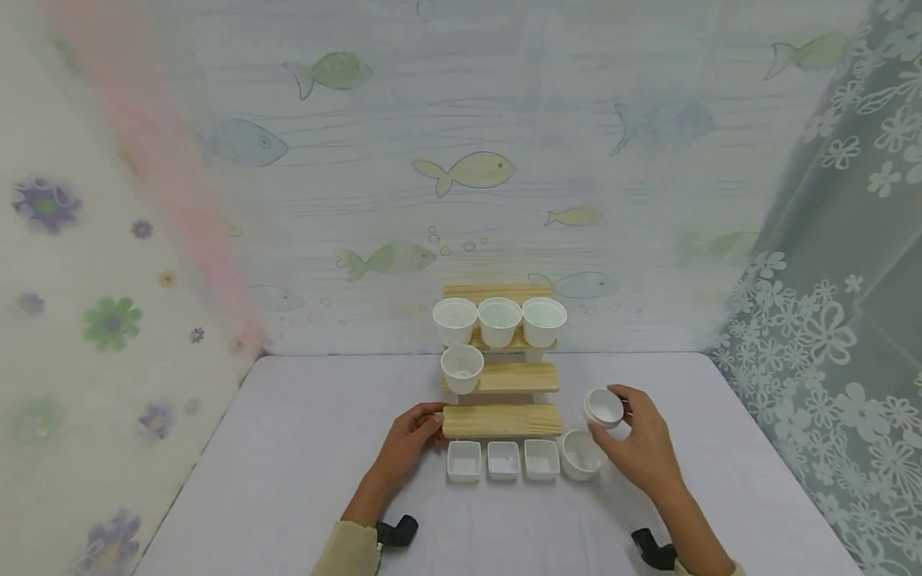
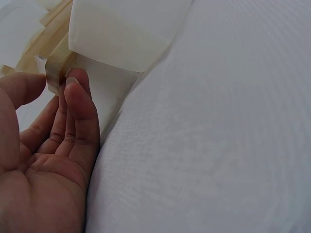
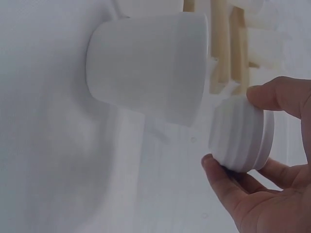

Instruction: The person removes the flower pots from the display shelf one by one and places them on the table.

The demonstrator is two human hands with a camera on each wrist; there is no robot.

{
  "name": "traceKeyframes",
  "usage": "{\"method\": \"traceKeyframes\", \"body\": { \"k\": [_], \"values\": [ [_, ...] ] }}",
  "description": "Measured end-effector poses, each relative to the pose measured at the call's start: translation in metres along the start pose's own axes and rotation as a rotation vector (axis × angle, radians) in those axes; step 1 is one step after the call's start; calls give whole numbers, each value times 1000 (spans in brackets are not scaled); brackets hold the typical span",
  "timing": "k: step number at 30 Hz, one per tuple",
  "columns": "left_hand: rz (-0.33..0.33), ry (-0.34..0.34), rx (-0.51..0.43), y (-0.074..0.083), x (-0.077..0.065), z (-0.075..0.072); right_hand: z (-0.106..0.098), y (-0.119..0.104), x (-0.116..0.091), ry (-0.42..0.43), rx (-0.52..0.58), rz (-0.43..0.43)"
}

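Observation:
My left hand pinches the left end of the lowest board of a tiered wooden stand; in the left wrist view the thumb is on one side of the board end and the fingers on the other. My right hand grips a small round white ribbed pot between thumb and fingers, raised off the table. Just left of and below it stands a larger smooth white round pot on the table. Three round white pots line the top tier, and another round pot sits at the middle tier's left.
In front of the stand, three small square white pots stand in a row on the white-covered table. Behind rises a fish-printed cloth. A flower-patterned lace curtain hangs at the right.

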State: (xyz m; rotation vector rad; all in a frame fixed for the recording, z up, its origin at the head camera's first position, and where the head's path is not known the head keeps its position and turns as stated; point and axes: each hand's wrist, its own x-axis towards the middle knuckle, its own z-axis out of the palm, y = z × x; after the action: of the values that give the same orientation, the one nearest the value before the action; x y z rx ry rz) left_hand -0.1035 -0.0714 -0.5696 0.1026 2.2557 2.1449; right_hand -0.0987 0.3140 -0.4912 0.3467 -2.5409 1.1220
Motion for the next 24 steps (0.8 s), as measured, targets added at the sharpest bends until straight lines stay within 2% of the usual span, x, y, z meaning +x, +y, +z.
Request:
{"method": "traceKeyframes", "body": {
  "k": [24],
  "values": [
    [17,-4,-12,3,-1,1,-13,12,-12,-8,-55,24]
  ]
}}
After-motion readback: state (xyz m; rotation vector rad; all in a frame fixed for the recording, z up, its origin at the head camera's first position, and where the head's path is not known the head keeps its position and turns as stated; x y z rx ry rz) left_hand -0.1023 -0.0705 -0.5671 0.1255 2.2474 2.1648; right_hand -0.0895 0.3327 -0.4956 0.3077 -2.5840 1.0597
